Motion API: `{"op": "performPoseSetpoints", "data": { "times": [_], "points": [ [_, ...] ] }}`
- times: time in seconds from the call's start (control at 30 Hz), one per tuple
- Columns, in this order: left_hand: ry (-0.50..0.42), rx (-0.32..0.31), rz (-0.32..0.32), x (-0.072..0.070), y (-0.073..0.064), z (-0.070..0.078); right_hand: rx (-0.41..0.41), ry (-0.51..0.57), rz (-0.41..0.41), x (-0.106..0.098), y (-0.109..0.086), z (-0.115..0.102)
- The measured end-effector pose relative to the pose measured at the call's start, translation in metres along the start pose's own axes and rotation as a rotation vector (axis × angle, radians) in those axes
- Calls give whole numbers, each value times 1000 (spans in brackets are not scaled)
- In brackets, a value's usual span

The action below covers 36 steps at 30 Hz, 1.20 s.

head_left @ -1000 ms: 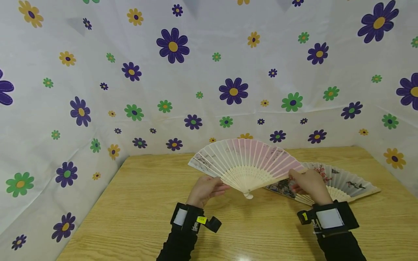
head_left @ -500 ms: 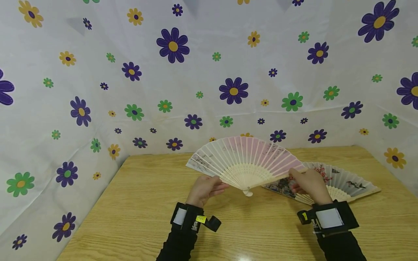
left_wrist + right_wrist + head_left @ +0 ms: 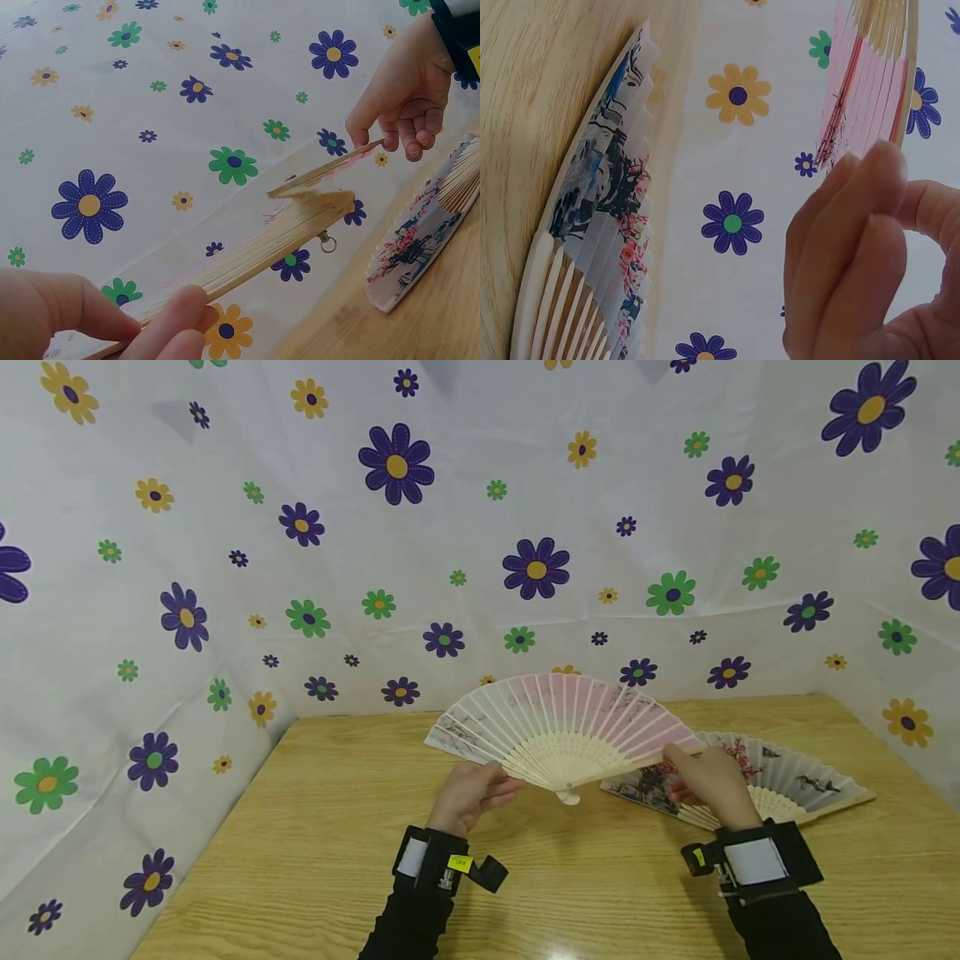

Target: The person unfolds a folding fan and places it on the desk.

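Observation:
A spread folding fan (image 3: 562,727), white on the left and pink on the right with pale slotted ribs, is held up over the table by both hands. My left hand (image 3: 468,795) pinches its left outer rib between thumb and fingers. At the opposite side, my right hand (image 3: 708,782) pinches the end of the right outer rib. In the left wrist view the fan's ribs (image 3: 262,244) appear edge-on, with a small metal ring (image 3: 328,242) hanging near the pivot. The right wrist view shows its pink leaf (image 3: 870,97) beyond my curled fingers (image 3: 847,262).
A second spread folding fan (image 3: 795,777), with red blossoms and dark painted scenery, lies on the wooden table (image 3: 315,843) behind and under my right hand. White cloth (image 3: 465,460) printed with flowers stands at the back and both sides.
The pink and white fan has risen slightly, its pivot end moving up and its left tip a little to the left. Both hands stay almost where they were, still gripping it.

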<state>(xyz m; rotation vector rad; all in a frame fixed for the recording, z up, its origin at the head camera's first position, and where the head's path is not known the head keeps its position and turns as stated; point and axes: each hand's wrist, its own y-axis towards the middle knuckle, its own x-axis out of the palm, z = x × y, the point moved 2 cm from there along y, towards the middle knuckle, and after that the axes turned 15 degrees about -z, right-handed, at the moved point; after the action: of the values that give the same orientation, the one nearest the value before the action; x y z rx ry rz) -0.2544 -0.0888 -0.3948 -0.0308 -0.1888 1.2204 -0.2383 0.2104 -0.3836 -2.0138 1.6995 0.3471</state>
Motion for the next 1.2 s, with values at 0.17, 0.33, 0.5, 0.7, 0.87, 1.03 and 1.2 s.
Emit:
{"op": "performPoseSetpoints", "data": {
  "times": [0.17, 0.33, 0.5, 0.7, 0.87, 1.03, 1.2],
  "points": [
    [-21, 15, 17, -1, 1, 0, -10, 11, -2, 0, 1, 0],
    [-27, 17, 34, -2, 2, 1, -24, 21, -3, -1, 0, 0],
    [-38, 29, 46, -3, 2, 1, -15, 18, -6, 0, 0, 0],
    [-46, 45, 74, -3, 1, 2, -21, 9, -6, 0, 0, -1],
    [-53, 44, 82, -4, 0, 2, -39, 13, 0, 0, 0, -1],
    [-61, 37, 73, -5, -1, 2, -44, 22, 27, 2, 2, 0],
    [-92, 36, 83, -8, 0, 1, -23, 51, 45, 2, 3, -1]
  ]
}}
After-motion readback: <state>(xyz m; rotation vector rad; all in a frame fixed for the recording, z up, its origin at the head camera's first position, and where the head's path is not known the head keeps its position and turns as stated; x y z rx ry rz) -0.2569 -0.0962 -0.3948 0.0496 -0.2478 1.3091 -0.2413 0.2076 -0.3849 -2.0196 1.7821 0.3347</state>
